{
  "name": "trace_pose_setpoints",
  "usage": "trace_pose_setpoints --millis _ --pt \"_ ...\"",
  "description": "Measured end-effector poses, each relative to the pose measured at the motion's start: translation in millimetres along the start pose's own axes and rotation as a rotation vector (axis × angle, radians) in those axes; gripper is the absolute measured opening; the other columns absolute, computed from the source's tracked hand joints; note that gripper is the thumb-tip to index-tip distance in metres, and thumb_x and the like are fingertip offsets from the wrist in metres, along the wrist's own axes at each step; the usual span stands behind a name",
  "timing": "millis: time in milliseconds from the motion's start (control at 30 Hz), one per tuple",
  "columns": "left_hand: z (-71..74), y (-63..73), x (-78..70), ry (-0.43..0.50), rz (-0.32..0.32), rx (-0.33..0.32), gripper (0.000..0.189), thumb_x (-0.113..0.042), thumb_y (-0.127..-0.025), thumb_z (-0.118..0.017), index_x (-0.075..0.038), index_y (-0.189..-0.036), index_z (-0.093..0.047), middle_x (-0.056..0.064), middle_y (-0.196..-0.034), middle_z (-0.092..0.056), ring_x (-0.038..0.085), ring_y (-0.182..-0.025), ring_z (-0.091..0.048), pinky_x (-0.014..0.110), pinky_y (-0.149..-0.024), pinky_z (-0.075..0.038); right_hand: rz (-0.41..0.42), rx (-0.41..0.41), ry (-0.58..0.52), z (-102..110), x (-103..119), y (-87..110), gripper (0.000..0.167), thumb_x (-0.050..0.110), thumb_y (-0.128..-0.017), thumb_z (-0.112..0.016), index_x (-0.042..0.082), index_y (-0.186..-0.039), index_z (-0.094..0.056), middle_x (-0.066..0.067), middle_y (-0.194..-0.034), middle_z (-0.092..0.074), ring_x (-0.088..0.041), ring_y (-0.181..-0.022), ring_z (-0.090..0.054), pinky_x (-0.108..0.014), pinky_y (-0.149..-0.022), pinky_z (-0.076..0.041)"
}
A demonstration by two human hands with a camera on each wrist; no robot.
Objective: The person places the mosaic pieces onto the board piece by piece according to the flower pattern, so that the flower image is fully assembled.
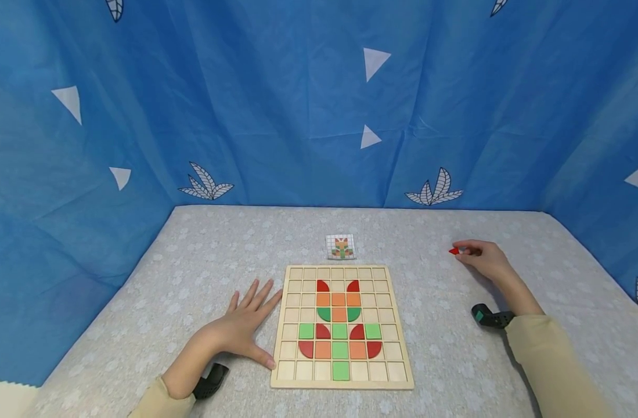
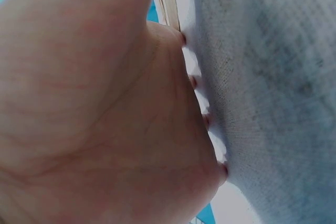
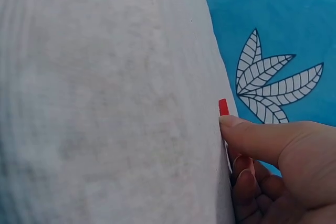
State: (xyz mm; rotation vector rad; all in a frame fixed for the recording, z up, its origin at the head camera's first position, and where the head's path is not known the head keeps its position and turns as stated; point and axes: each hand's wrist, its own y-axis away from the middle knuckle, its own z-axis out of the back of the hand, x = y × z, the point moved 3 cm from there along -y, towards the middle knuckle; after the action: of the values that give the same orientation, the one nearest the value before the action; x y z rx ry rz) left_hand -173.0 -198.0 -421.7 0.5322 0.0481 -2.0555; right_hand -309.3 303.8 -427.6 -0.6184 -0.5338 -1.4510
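Note:
A square wooden grid board [image 1: 288,325] lies on the table with red, orange and green tiles set in some of its squares, forming a mirrored figure. My left hand [image 1: 240,326] lies beside it with fingers spread, the thumb and little finger right at the board's left edge. Its palm fills much of the left wrist view. Off to the right of the board, my right hand [image 1: 485,258] pinches a small red tile [image 1: 454,251] between thumb and fingers. The right wrist view shows the tile [image 3: 223,106] poking out past the thumb tip, low over the tablecloth.
A small picture card [image 1: 341,247] with a coloured grid pattern sits just behind the board. Pale flowered cloth [image 1: 235,232] covers the table. Blue curtains [image 1: 308,104] with white triangles and leaves hang at the back and both sides.

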Motion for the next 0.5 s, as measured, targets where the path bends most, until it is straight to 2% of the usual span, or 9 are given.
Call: trace_pose_setpoints --millis 500 --pt "1.5 1.0 -1.5 -0.014 -0.004 0.000 0.130 -0.071 -0.053 -0.073 -0.009 -0.151 -0.016 0.019 -0.154 0.000 0.041 -0.136 0.009 0.066 -0.100 0.004 -0.022 -0.063 0.019 0.7 -4.8 1.7 0.032 0.018 -0.088 -0.067 -0.007 -0.107 -0.062 -0.011 -0.081 -0.054 -0.026 -0.077 -0.044 -0.034 -0.064 -0.037"
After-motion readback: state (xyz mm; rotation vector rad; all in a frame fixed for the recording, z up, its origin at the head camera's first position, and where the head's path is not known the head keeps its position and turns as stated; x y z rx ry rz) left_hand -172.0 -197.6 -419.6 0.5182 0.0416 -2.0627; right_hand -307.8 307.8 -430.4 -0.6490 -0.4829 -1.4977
